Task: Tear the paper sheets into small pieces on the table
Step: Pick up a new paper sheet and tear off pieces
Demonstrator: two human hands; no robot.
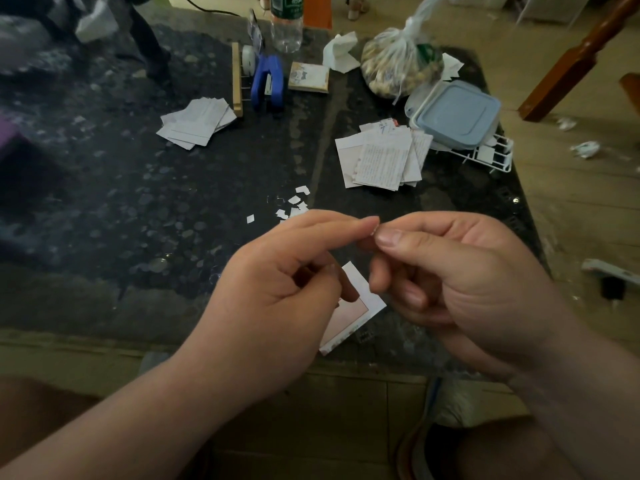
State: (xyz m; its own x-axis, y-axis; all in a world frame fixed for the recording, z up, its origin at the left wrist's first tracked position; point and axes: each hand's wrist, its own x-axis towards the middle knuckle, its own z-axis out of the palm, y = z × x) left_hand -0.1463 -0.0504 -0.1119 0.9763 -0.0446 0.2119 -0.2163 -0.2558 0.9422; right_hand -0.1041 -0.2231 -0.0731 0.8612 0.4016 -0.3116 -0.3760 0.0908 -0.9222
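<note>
Left hand (277, 289) and right hand (450, 271) together pinch 1 tiny white scrap (374, 232) above the table (138, 202). Torn bits (294, 204) lie at 12 o'clock, written sheets (381, 157) at 1, a lidded box (457, 112) beyond.

A clear bottle (286, 32) stands behind a blue tool (267, 81), with a wooden strip (237, 79) to its left. A knotted plastic bag (398, 64) sits just beside a blue-lidded box (457, 114), which overlaps a white wire rack (491, 157).

Dim, soft picture; far left corner blurred, edges bent by wide-angle.
</note>
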